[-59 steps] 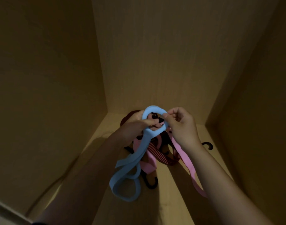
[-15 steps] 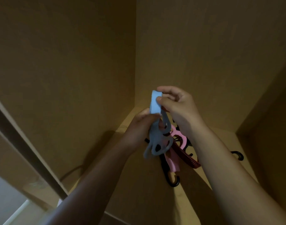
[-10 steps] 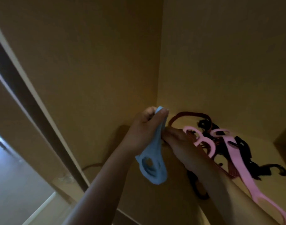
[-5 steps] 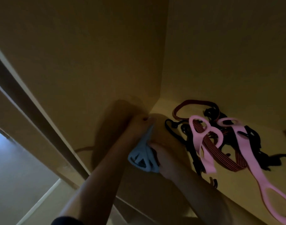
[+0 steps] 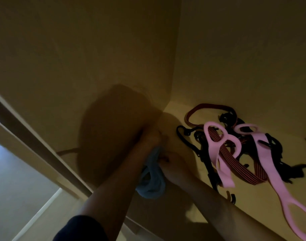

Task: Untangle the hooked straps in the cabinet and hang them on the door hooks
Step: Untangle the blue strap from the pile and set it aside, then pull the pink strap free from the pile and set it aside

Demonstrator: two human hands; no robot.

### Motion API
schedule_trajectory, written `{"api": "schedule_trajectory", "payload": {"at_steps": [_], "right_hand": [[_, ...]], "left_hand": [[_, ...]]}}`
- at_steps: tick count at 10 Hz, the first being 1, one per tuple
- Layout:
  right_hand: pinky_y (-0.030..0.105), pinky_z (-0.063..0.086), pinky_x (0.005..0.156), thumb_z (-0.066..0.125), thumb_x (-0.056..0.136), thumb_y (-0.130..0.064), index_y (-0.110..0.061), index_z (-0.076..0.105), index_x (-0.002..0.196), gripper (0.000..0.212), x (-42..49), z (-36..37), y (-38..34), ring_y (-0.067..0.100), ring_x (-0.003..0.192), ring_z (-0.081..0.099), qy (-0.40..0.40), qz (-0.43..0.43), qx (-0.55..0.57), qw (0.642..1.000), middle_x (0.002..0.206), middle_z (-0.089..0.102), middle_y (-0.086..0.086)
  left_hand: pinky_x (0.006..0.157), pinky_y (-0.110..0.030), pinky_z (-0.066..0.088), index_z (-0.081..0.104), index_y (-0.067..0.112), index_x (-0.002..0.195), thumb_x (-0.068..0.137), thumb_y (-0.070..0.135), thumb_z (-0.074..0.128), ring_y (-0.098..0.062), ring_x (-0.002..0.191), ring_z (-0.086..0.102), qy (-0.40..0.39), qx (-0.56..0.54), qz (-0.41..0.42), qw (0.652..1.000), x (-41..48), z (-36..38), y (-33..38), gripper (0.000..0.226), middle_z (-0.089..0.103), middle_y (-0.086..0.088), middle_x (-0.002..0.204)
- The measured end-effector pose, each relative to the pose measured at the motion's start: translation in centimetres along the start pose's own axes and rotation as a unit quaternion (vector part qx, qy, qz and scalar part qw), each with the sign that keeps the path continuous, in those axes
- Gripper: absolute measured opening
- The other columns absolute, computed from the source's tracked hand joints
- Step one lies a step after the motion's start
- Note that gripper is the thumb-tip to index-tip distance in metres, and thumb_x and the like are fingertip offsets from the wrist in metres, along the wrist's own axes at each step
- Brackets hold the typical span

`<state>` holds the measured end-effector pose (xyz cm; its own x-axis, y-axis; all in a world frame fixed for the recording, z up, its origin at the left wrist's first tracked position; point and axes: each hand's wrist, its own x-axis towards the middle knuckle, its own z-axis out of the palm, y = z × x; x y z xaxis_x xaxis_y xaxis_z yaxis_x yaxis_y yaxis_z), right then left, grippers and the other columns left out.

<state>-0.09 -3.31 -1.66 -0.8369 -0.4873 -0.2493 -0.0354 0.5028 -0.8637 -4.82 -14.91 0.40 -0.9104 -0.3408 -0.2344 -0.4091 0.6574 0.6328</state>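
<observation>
A bunched light blue strap (image 5: 151,180) hangs between my two hands near the cabinet's front left corner. My left hand (image 5: 149,140) grips its upper end. My right hand (image 5: 173,168) holds it from the right side, fingers curled round it. On the shelf to the right lies the tangle: a short pink strap (image 5: 221,153) with loops, a long pink strap (image 5: 274,171) running to the lower right, a red-and-black striped strap (image 5: 244,171) and several black hooks (image 5: 185,136). Motion blur hides my fingertips.
The wooden cabinet side wall (image 5: 79,66) stands on the left and the back wall (image 5: 244,49) behind the pile. A dark door frame edge (image 5: 35,136) runs diagonally at the left, with pale floor (image 5: 13,180) beyond it. No door hooks show.
The blue strap has come free of the pile. Both hands carried it left and down toward the cabinet's front edge, and my view swung left, leaving the pink and striped straps on the shelf.
</observation>
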Motion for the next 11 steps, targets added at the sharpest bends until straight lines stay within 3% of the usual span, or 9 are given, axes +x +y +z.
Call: {"api": "schedule_trajectory", "payload": {"at_steps": [1,3,4,5,6,8,9,10,11], "right_hand": [[0.024,0.030,0.052,0.047,0.089,-0.017,-0.016,0.045,0.056,0.033,-0.2,-1.4,0.2,0.015,0.059,0.044,0.031,0.000,-0.069,0.997,0.059,0.045,0.000],[0.019,0.029,0.047,0.047,0.088,-0.012,0.010,0.055,0.093,0.024,-3.6,-5.3,0.6,0.020,0.053,0.042,0.100,-0.046,-0.020,0.994,0.069,0.050,0.024],[0.027,0.028,0.044,0.046,0.090,-0.012,0.001,0.060,0.080,0.022,-5.1,-7.2,1.1,0.014,0.045,0.037,0.151,-0.051,-0.014,0.987,0.055,0.045,0.010],[0.034,0.032,0.055,0.046,0.090,-0.009,0.000,0.060,0.075,0.023,-5.8,-8.7,2.2,0.024,0.058,0.046,0.210,-0.032,0.020,0.977,0.063,0.053,0.015],[0.038,0.041,0.060,0.046,0.094,-0.017,-0.010,0.057,0.065,0.032,-7.0,-9.8,3.1,0.025,0.057,0.051,0.237,-0.009,0.039,0.971,0.060,0.055,0.009],[0.034,0.049,0.066,0.059,0.086,-0.024,-0.008,0.062,0.080,0.017,-10.1,-10.6,4.7,0.024,0.075,0.062,0.250,0.028,0.044,0.967,0.082,0.067,0.013],[0.012,0.039,0.064,0.050,0.087,-0.005,-0.018,0.060,0.083,0.016,-10.8,-11.6,5.6,0.013,0.080,0.052,0.303,0.026,0.004,0.953,0.093,0.056,0.004],[0.008,0.036,0.062,0.047,0.088,-0.004,-0.011,0.061,0.093,0.016,-10.8,-13.7,6.8,0.004,0.078,0.047,0.387,0.035,-0.016,0.921,0.098,0.049,0.001],[0.023,0.036,0.061,0.047,0.090,-0.008,-0.004,0.059,0.091,0.014,-9.8,-15.8,8.2,0.017,0.080,0.051,0.411,0.064,-0.008,0.910,0.096,0.057,0.009]], "left_hand": [[0.079,-0.031,0.043,0.062,-0.005,0.106,0.082,0.026,0.066,-0.033,0.106,0.059,0.024,-0.012,0.028,0.999,0.3,0.4,-0.2,0.039,0.063,-0.021,0.113],[0.092,-0.041,0.044,0.053,0.007,0.123,0.090,0.026,0.056,-0.033,0.114,0.054,0.101,0.131,0.106,0.981,-0.7,0.6,1.5,0.037,0.057,-0.017,0.125],[0.087,-0.040,0.049,0.064,0.004,0.108,0.086,0.022,0.062,-0.031,0.102,0.060,0.110,-0.014,0.191,0.975,-2.2,2.0,3.7,0.028,0.064,-0.016,0.110],[0.077,-0.041,0.049,0.068,0.001,0.084,0.086,0.016,0.061,-0.028,0.084,0.063,0.040,-0.092,0.259,0.961,-4.4,4.3,6.0,0.017,0.069,-0.016,0.088],[0.073,-0.038,0.049,0.066,0.006,0.089,0.088,0.032,0.058,-0.023,0.081,0.062,-0.027,-0.039,0.261,0.964,-5.3,6.7,7.4,0.027,0.067,-0.010,0.089],[0.064,-0.029,0.038,0.051,-0.008,0.107,0.081,0.014,0.064,-0.032,0.088,0.059,-0.047,-0.009,0.205,0.978,-6.1,9.2,8.7,0.036,0.059,-0.019,0.093],[0.064,-0.025,0.046,0.056,-0.004,0.095,0.084,0.001,0.054,-0.025,0.081,0.060,-0.057,-0.077,0.197,0.976,-6.8,9.1,9.7,0.012,0.062,-0.014,0.090],[0.058,-0.020,0.045,0.049,0.016,0.067,0.086,0.002,0.052,-0.010,0.061,0.049,-0.072,-0.201,0.122,0.969,-7.1,9.1,11.5,0.024,0.051,0.002,0.068],[0.068,-0.034,0.049,0.049,0.015,0.067,0.085,0.004,0.051,-0.017,0.063,0.052,-0.134,-0.366,-0.019,0.921,-7.8,9.2,12.8,0.022,0.053,-0.003,0.069]]}}
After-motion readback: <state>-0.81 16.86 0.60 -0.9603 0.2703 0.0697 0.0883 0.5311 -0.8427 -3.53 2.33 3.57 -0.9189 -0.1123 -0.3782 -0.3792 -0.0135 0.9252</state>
